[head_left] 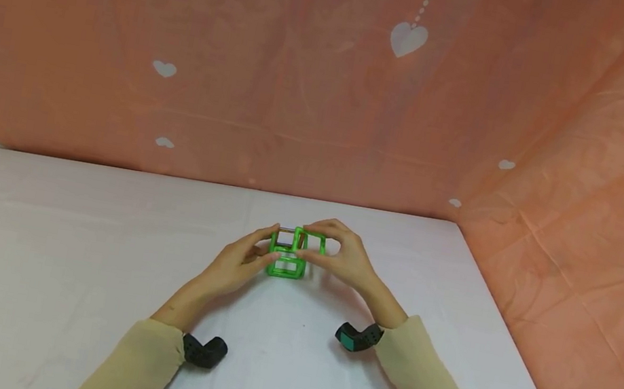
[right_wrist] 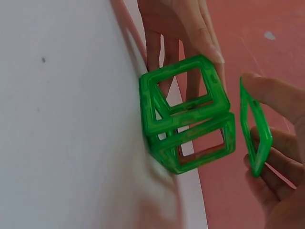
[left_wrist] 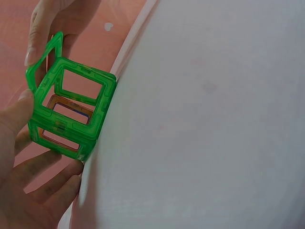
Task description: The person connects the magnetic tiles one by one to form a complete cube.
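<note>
A small box (left_wrist: 71, 125) built of green square magnetic tile frames stands on the white table. One orange-brown tile (left_wrist: 71, 103) shows through its openings. My left hand (head_left: 236, 264) holds the box from the left, thumb at the near upper edge and fingers along its side. Pinched between the thumb and fingers of my right hand (head_left: 346, 255) is a loose green square tile (right_wrist: 259, 164), tilted upright. In the right wrist view a gap parts this tile from the box; in the left wrist view it overlaps the box's upper edge.
White cloth covers the table (head_left: 59, 262) beneath both forearms. Behind and to the right hangs an orange curtain (head_left: 306, 83) printed with white hearts. A black wrist device (head_left: 204, 351) is at the left cuff, and another black device (head_left: 357, 337) at the right.
</note>
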### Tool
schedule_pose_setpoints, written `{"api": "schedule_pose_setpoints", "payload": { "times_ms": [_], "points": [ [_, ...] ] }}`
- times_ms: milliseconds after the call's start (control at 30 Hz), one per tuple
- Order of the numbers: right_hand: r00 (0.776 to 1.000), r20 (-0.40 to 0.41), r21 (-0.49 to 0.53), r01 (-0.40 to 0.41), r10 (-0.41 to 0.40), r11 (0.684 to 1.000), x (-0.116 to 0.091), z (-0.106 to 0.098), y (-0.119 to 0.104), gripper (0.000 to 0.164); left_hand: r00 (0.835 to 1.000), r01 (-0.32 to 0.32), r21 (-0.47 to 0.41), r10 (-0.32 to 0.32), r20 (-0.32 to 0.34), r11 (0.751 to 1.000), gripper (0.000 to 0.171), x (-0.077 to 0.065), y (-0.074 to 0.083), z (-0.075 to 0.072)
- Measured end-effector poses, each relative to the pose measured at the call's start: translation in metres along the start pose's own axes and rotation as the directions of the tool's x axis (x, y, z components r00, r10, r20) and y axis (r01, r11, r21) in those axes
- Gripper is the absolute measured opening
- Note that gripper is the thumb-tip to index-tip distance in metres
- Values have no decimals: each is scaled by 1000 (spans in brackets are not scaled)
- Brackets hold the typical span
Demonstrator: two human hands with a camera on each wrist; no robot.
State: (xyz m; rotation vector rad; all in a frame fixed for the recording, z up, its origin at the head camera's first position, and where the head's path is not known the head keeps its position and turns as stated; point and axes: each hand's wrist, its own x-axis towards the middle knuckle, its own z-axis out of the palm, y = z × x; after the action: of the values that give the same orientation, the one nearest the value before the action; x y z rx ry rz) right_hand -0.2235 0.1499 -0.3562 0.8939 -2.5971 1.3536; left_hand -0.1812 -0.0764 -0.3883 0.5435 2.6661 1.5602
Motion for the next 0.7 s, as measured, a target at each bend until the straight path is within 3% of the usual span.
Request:
{"api": "schedule_pose_setpoints", "payload": {
  "times_ms": [700],
  "points": [
    [996, 75, -37, 41, -38, 998, 13, 12, -9, 43, 1000, -13, -6, 13, 7, 1000, 59, -1, -2, -1]
  ]
}}
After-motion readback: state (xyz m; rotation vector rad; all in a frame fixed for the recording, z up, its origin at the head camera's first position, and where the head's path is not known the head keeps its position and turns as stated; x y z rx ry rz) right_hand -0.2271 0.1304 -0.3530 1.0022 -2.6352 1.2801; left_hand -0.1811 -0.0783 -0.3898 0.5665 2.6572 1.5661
